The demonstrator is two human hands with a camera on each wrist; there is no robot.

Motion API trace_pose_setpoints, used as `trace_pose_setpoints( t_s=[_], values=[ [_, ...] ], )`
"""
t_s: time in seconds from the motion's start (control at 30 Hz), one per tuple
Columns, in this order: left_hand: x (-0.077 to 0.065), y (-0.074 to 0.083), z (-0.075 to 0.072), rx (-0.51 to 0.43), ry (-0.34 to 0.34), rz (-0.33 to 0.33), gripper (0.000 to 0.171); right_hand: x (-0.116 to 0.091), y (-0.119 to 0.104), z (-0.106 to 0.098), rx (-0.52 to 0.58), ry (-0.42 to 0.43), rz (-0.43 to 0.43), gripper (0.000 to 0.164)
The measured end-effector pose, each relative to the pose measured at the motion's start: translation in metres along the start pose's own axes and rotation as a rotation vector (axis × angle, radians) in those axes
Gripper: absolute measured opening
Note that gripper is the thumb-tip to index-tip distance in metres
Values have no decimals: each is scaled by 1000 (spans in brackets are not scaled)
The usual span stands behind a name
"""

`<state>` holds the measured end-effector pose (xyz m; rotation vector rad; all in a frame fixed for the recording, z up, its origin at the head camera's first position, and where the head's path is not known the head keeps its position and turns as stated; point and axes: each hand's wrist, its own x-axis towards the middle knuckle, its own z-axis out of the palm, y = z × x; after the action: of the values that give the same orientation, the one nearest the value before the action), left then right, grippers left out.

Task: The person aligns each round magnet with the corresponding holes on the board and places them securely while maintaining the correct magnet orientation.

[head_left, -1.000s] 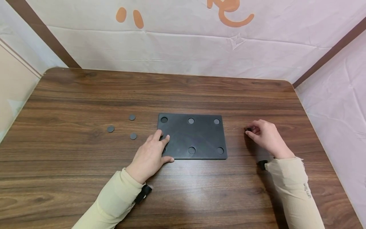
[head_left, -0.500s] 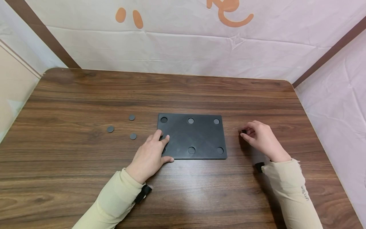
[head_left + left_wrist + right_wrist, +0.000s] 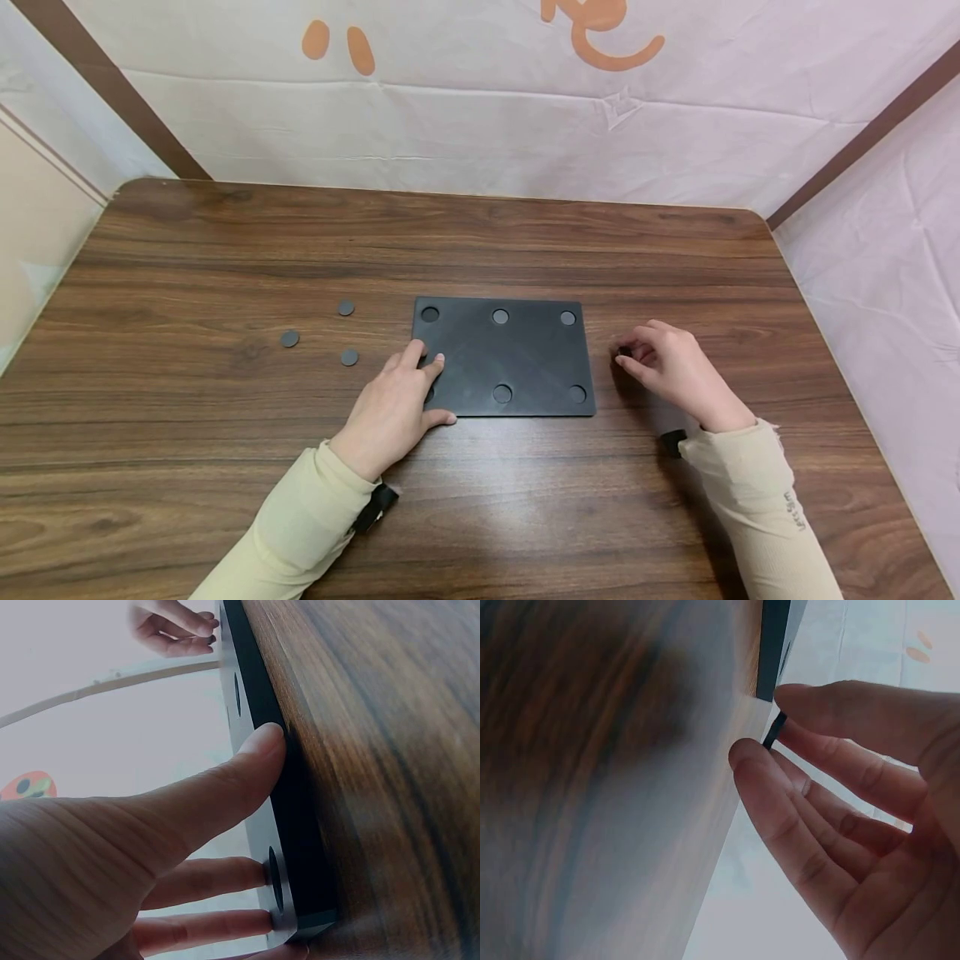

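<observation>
A flat black rectangular board (image 3: 536, 358) with round recesses along its far and near sides lies on the table. My left hand (image 3: 390, 412) rests over the board's left end. In the left wrist view the thumb (image 3: 259, 750) lies along the near edge and straight fingers touch the top face. Just right of the board, my right hand (image 3: 671, 371) pinches a small dark disc (image 3: 775, 730) between thumb and fingertip. Lighter grey fills the far middle recess (image 3: 500, 317) and the far right recess (image 3: 568, 318); the far left recess (image 3: 430, 314) looks darker. The left hand partly hides the near left recess.
Three loose grey discs lie left of the board: a far one (image 3: 346, 308), a near one (image 3: 349, 357) and a leftmost one (image 3: 290, 338). The brown wooden table (image 3: 480, 508) ends at a pale cloth wall (image 3: 480, 133) behind.
My right hand has moved left with the disc, closer to the board's right edge. The left hand, the board and the three loose discs have stayed where they were.
</observation>
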<state>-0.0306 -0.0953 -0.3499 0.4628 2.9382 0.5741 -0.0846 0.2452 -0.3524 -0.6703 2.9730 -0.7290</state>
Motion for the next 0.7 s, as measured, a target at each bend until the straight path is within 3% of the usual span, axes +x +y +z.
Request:
trace_pose_setpoints(
  t_s=[0.7],
  values=[
    [0, 1, -1, -1, -13, -5, 70, 0, -13, 9, 20, 15, -116, 14]
  ],
)
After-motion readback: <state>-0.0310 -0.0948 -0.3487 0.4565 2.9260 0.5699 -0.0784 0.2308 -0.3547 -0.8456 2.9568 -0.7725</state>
